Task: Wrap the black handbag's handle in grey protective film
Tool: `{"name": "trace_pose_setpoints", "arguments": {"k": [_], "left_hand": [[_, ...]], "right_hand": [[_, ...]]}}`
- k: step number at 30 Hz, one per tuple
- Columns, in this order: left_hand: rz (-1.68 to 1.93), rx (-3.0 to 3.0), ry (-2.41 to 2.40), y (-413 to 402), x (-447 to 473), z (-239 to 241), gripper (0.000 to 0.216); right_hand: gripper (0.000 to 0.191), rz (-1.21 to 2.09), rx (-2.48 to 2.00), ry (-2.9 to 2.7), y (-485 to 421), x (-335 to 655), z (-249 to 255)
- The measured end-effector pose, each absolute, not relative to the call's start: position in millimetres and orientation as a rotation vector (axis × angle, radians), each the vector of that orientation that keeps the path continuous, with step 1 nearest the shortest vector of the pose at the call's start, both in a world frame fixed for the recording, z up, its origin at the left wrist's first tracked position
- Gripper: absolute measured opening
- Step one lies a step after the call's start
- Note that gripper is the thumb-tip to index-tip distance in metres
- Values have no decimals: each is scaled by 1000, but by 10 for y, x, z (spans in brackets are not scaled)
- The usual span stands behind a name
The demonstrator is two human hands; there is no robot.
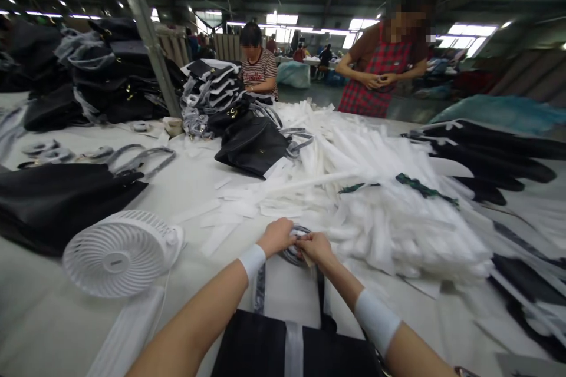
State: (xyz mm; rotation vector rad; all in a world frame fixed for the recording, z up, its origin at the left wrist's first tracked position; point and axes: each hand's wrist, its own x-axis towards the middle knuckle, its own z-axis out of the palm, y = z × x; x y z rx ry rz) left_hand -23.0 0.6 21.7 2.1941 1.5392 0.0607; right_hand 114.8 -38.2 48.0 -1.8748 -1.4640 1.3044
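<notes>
Gripping grey strap (292,252), no legible writing.

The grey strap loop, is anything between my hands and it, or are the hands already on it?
Nothing visible is in between. Both the left hand and right hand are closed directly on the grey strap loop, above the black bag.

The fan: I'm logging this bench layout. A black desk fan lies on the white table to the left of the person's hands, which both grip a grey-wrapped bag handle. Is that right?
Not quite: the head view shows the desk fan is white, not black. The rest holds: it lies on the white table, left of the left hand and right hand, which both grip the grey-wrapped bag handle.
</notes>
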Motion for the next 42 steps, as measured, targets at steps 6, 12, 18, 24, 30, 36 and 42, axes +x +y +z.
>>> {"name": "trace_pose_setpoints", "arguments": {"k": [6, 12, 18, 24, 30, 36, 42], "left_hand": [[94, 2187, 1605, -73, -230, 204, 34], [99, 2144, 1630, -109, -217, 160, 32], [173, 2134, 1623, -156, -216, 162, 26], [193, 2054, 1565, 16, -257, 125, 29], [218, 1891, 1680, 441, -54, 73, 38], [269, 1757, 1793, 497, 224, -32, 34], [370, 1788, 1681, 498, 153, -112, 15]], "right_hand": [[22, 1432, -1785, -1513, -450, 1387, 421], [30, 928, -1492, -2026, -651, 1514, 208], [28, 261, -1567, -2309, -543, 1364, 50], [24, -3, -1541, -2235, -443, 1379, -97], [20, 236, -1366, -2177, -353, 1458, -241], [21, 322, -1240, -2156, -304, 1491, -247], [20, 430, -1234, -2059, -302, 1514, -223]]}}
